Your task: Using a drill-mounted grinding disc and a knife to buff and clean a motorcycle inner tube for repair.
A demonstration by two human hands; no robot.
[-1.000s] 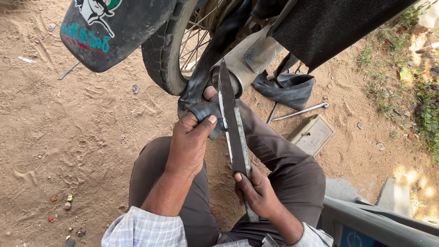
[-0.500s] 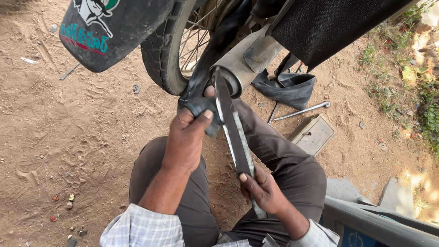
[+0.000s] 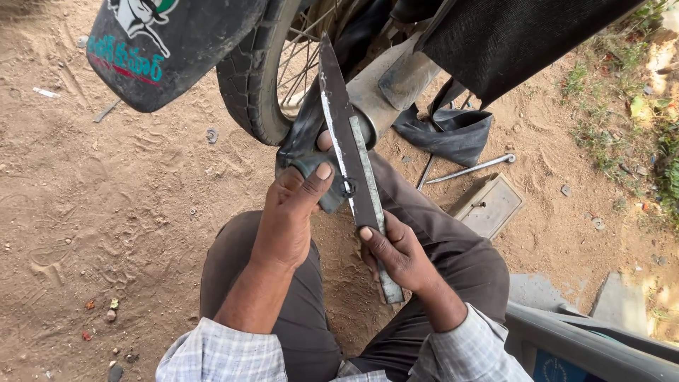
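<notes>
My left hand [image 3: 293, 212] pinches the limp rubber tube [image 3: 305, 152] just beside the wheel [image 3: 254, 78] — right hand [image 3: 399, 251] clamps the stiff, sharp-edged blade [image 3: 350, 148] low, by its handle end.

flat metal file [image 3: 351, 152]: long, dark, tilted tip-up, handle end gripped | black rubber tube [image 3: 305, 145]: folded, pinched, touching file

Black inner tube [image 3: 305, 145], dark grey-edged blade [image 3: 348, 141], brown trousers [image 3: 453, 247], checked pale sleeves [image 3: 219, 354].
</notes>
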